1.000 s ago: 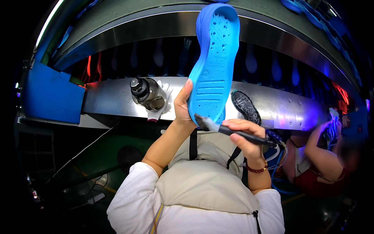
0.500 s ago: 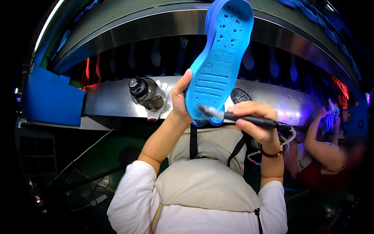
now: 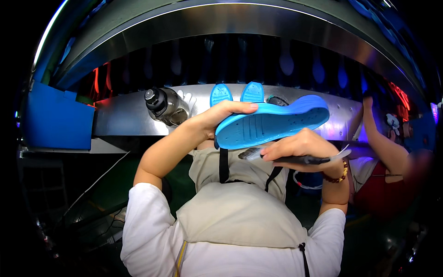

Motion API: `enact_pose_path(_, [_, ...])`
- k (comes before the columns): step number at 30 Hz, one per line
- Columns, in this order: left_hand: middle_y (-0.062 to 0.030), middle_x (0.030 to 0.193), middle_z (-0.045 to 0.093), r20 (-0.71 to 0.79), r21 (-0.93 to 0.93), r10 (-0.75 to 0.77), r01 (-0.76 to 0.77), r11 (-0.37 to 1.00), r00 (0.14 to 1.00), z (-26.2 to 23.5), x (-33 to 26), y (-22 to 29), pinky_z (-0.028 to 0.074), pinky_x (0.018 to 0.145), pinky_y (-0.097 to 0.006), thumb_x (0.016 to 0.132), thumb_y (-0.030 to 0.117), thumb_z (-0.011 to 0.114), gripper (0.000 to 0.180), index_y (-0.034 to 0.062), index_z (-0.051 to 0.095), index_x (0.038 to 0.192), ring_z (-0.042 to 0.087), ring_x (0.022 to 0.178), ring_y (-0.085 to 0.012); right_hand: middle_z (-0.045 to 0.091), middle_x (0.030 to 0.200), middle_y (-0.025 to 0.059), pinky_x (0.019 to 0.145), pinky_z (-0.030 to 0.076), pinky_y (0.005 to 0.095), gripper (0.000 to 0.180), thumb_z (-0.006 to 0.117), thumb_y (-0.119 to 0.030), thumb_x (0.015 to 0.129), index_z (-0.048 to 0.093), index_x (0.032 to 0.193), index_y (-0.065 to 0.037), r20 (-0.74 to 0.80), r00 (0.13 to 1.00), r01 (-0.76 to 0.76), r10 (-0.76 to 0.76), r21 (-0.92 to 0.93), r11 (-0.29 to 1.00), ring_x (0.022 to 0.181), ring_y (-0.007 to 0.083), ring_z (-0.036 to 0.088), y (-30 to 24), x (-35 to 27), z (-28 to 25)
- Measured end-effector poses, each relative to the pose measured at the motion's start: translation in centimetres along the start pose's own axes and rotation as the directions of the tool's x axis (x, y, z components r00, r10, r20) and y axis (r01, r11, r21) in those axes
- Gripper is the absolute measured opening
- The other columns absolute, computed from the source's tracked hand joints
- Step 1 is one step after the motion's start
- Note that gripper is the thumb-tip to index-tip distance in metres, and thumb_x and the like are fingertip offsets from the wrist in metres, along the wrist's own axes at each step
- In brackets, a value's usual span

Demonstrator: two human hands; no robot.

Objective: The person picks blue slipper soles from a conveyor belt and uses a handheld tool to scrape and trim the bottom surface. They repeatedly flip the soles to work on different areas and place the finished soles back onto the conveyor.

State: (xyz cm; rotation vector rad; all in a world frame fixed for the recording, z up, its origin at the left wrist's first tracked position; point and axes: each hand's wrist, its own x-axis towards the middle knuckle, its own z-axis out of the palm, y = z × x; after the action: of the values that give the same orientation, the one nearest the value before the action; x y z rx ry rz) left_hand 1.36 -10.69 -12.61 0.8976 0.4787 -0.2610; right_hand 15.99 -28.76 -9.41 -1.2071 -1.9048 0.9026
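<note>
A blue shoe sole lies nearly level and tilted in front of my chest, its grooved, pierced inner face turned toward me. My left hand is closed on the sole's left end, with fingers along its upper rim. In my right hand is a brush with a dark handle and pale bristles with a darker tip. The bristles are just below the near rim of the sole; whether they touch it I cannot tell. Behind the held sole, two more blue soles show their ends on the metal ledge.
A dark-capped bottle stands at left on the metal ledge, beside a white glove-like piece. A blue box is at far left. Beyond are hanging strips and red glowing lamps. Another person's arm reaches in at right.
The sole has swung from upright to nearly level and come lower, uncovering two soles behind it. The brush has moved off the inner face to below the near rim.
</note>
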Motion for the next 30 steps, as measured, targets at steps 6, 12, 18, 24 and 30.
enact_pose_path(6, [-0.0222,0.117,0.051,-0.010,0.225,-0.135,0.134,0.965,0.991,-0.5,-0.3,0.2,0.048,0.081,-0.035,0.080,0.038,0.061,0.063,-0.0025,0.045,0.125,0.057,0.099,-0.0270,0.066,0.093,0.0106,0.073,0.052,0.0300,0.018,0.066,-0.002,0.073,0.063,0.091,-0.003,0.044,0.996,-0.079,0.082,-0.055,0.995,0.088,0.0234,0.064,1.5,-1.1,0.9])
enact_pose_path(12, [-0.0239,0.117,0.050,-0.021,0.172,-0.100,0.102,0.980,0.995,-1.3,-1.4,0.0,0.049,0.081,-0.035,0.078,0.044,0.061,0.069,-0.0034,0.044,0.125,0.057,0.100,-0.0294,0.066,0.093,0.0122,0.076,0.052,0.0319,0.021,0.066,0.001,0.071,0.064,0.092,-0.001,-0.102,0.995,0.005,-0.002,0.030,1.000,0.088,0.0250,0.064,3.3,-1.9,-1.3])
enact_pose_path(18, [-0.0231,0.115,0.052,-0.036,0.153,-0.006,0.012,0.988,0.999,-2.8,-2.2,-0.2,0.050,0.079,-0.037,0.080,0.044,0.056,0.068,-0.0031,0.041,0.127,0.056,0.100,-0.0284,0.067,0.086,0.0127,0.070,0.051,0.0276,0.019,0.067,-0.004,0.075,0.065,0.093,0.001,-0.061,0.939,-0.335,0.339,0.067,0.940,0.079,0.0195,0.065,1.7,-2.6,-2.0])
enact_pose_path(24, [-0.0178,0.103,0.057,-0.061,-0.032,0.122,-0.124,0.992,0.991,-0.3,0.3,-1.4,0.052,0.073,-0.034,0.083,0.037,0.055,0.051,-0.0002,0.047,0.117,0.060,0.087,-0.0223,0.066,0.073,0.0087,0.055,0.047,0.0216,0.013,0.063,-0.009,0.078,0.065,0.082,0.003,-0.418,0.870,-0.258,0.262,0.068,0.964,0.062,0.0113,0.061,2.0,2.1,1.2])
enact_pose_path(30, [-0.0105,0.093,0.059,-0.103,0.125,0.247,-0.234,0.964,0.964,-0.7,1.3,-2.4,0.049,0.064,-0.023,0.087,0.033,0.050,0.039,0.0009,0.050,0.109,0.058,0.078,-0.0117,0.059,0.062,0.0051,0.051,0.046,0.0201,0.020,0.059,-0.012,0.082,0.060,0.070,0.003,-0.491,0.751,-0.301,0.441,0.339,0.891,0.055,0.0095,0.059,3.6,4.5,1.8])
